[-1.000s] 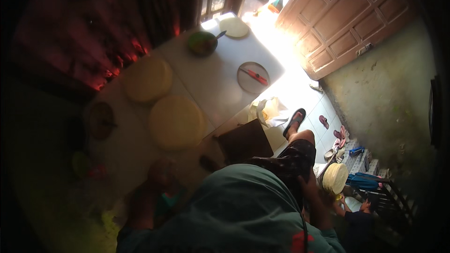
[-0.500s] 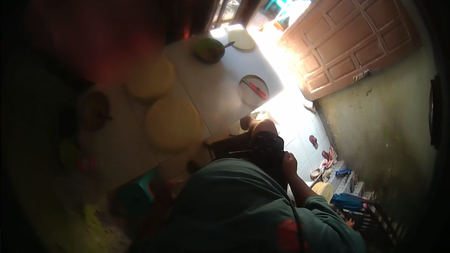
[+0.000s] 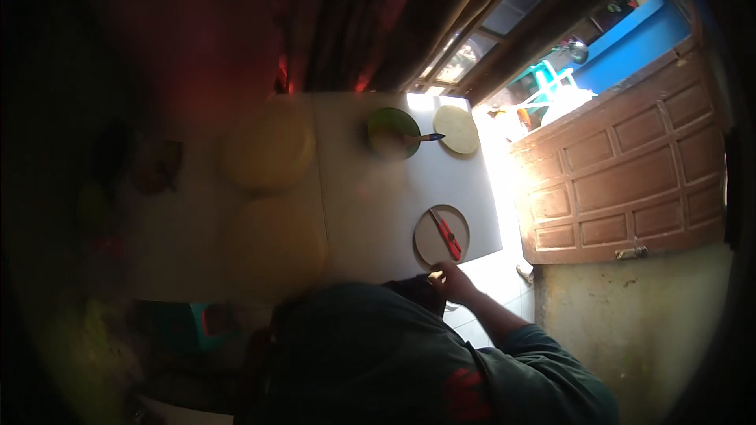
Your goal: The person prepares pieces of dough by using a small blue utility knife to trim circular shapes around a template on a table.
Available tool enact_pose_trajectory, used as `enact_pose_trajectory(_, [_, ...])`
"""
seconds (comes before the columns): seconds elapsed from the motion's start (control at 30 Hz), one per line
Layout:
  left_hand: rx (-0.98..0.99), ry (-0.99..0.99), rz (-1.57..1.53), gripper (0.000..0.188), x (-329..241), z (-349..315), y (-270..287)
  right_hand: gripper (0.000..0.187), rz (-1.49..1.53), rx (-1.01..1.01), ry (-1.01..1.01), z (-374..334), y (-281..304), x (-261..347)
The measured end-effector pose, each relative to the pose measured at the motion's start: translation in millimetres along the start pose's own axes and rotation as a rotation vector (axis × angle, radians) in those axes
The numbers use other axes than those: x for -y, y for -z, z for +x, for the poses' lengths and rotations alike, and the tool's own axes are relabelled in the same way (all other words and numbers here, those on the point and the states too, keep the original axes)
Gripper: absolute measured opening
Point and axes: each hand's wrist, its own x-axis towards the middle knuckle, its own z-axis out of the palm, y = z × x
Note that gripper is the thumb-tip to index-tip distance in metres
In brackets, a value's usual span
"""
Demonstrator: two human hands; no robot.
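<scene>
My right hand [image 3: 453,281] is at the table's near right edge, just below a round pale plate or disc [image 3: 429,248]. Its fingers are curled together beside dark cloth, and what they hold is too small and dim to make out. On that disc lies a red-handled utility knife [image 3: 450,242]. Farther back stands a green bowl [image 3: 386,124], with a blue-tipped handle [image 3: 432,138] jutting over its rim. A cream-coloured disc [image 3: 457,129] is to the bowl's right. My left hand does not show.
Two large yellowish round pieces [image 3: 268,149] rest on the left of the white table [image 3: 362,212]. A brown bowl [image 3: 157,167] sits beyond them in shadow. A teal stool [image 3: 185,324] is under the near left edge. A brown panelled door [image 3: 630,173] stands at the right.
My view has swung, so the table and door sit lower and farther right. My right hand has come up from beside my lap to the table's near edge.
</scene>
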Motion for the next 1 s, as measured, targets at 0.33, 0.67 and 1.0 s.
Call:
enact_pose_trajectory(0.33, [-0.271, 0.237, -0.033, 0.037, -145.2, 27.8, -3.2, 0.022, 0.138, -0.327, 0.478, 230.8, 134.5, 53.9])
enact_pose_trajectory(0.67, [-0.533, -0.107, 0.477, 0.038, -96.0, 93.5, -37.8, 0.021, 0.108, -0.618, 0.691, 149.4, 167.2, -99.0])
enact_pose_trajectory(1.0, [-0.35, -0.388, 0.618, 0.037, -119.1, 68.2, -67.0, 0.021, 0.796, -1.017, -0.863, -79.3, -52.7, -444.2])
